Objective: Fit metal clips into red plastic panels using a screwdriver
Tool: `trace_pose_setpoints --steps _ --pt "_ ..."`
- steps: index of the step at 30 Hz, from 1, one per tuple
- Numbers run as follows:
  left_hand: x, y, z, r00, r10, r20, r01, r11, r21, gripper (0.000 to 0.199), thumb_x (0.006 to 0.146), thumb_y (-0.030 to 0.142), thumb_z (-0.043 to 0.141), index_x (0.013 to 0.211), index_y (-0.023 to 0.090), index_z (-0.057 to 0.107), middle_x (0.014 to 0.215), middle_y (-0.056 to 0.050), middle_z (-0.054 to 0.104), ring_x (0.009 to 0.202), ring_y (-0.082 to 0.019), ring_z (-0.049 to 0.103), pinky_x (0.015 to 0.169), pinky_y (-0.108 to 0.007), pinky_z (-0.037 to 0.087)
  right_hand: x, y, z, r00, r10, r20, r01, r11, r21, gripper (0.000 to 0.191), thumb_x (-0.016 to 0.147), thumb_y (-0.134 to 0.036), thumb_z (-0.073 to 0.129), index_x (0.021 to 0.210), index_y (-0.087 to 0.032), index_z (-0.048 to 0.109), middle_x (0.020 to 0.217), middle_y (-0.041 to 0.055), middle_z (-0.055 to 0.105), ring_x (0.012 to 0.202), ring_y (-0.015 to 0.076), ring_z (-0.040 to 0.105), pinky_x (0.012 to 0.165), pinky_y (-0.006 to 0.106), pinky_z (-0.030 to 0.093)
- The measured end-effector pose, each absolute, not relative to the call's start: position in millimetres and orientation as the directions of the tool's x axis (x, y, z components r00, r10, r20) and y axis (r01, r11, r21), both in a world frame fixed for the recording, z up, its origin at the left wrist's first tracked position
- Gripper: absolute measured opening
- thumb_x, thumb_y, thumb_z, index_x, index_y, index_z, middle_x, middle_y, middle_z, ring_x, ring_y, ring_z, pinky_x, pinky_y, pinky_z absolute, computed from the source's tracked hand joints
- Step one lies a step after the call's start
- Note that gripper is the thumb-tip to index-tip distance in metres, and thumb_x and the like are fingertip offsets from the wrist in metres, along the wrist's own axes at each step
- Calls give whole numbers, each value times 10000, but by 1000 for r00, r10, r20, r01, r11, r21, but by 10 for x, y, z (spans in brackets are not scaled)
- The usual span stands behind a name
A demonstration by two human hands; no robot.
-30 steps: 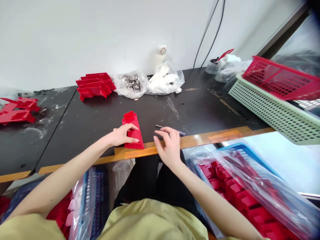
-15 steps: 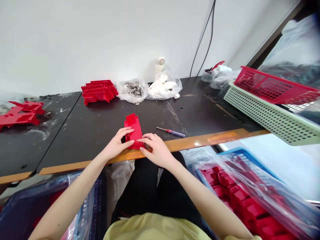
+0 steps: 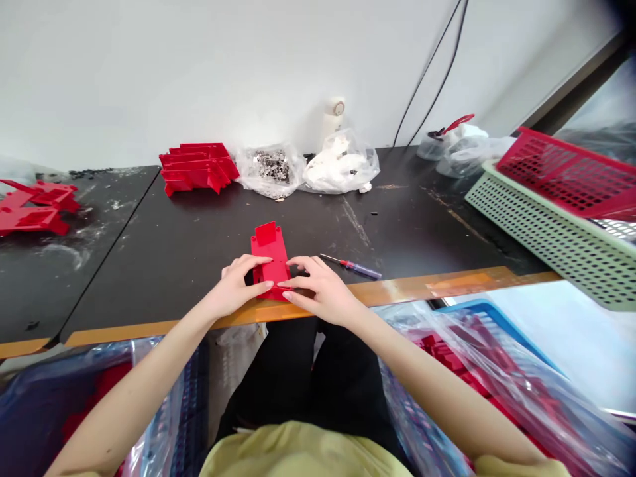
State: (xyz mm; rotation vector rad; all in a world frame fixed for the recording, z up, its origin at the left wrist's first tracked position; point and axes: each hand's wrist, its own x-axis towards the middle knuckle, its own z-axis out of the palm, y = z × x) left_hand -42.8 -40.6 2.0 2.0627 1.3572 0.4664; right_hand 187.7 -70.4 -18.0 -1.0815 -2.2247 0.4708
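Observation:
A flat red plastic part (image 3: 274, 255) with a raised flap at its far end lies on the black table at its front edge. My left hand (image 3: 236, 286) grips its left side, fingertips and thumb resting on the face. At the right side, my right hand (image 3: 320, 288) has its fingers and thumb on the near half of the same part. A screwdriver (image 3: 355, 267) with a red and purple handle lies just right of my right hand.
Stacked red parts (image 3: 196, 169), a bag of small dark pieces (image 3: 272, 169) and a bag of white pieces (image 3: 342, 165) stand by the wall. More red parts (image 3: 37, 205) lie left. Baskets (image 3: 551, 218) stand right; a blue crate (image 3: 489, 308) sits below.
The view has shifted slightly. My right hand's fingers have spread a little and moved along the red part's right side. My left hand still holds its left side.

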Motion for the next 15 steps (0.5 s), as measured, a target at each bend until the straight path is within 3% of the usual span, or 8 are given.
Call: trace_pose_setpoints --steps 2,5,7,11,15 --pt "-424 -453 -17 401 916 6 697 -309 646 443 889 445 591 1300 283 554 1330 -64 592 1263 -290 503 1122 -543 312 1910 -722 -146 -522 786 332 579 612 -538 291 937 -428 557 1101 -281 748 1341 83 573 1134 238 542 1007 434 464" --pt "-413 -585 -68 379 917 123 697 -370 614 440 967 425 482 1370 246 483 1384 -93 550 1289 -247 513 1108 -449 397 2004 -772 -124 -537 785 309 618 615 -489 348 958 -428 516 1231 -293 686 1422 91 523 1182 258 527 1027 474 447" --pt "-405 -706 -90 353 910 216 708 -411 574 419 998 396 426 1377 222 468 1417 -110 520 1295 -224 525 1092 -399 439 2116 -777 -149 -424 825 374 691 562 -455 356 972 -399 490 1257 -280 666 1393 102 548 1181 262 530 1020 477 447" --pt "-392 -933 -134 359 845 396 742 -516 429 292 984 305 484 1252 226 569 1325 -84 621 1230 -226 591 1165 -446 381 2442 -682 -274 -41 889 456 874 253 -415 350 936 -389 534 1194 -213 692 1191 134 640 1106 295 549 1001 500 438" --pt "-366 -1024 -251 443 748 494 735 -619 278 261 943 223 566 1199 192 607 1194 -76 713 1099 -213 678 1132 -409 446 2701 -607 -389 69 915 397 900 115 -421 340 869 -433 615 1058 -178 738 1032 147 652 945 315 556 884 513 454"
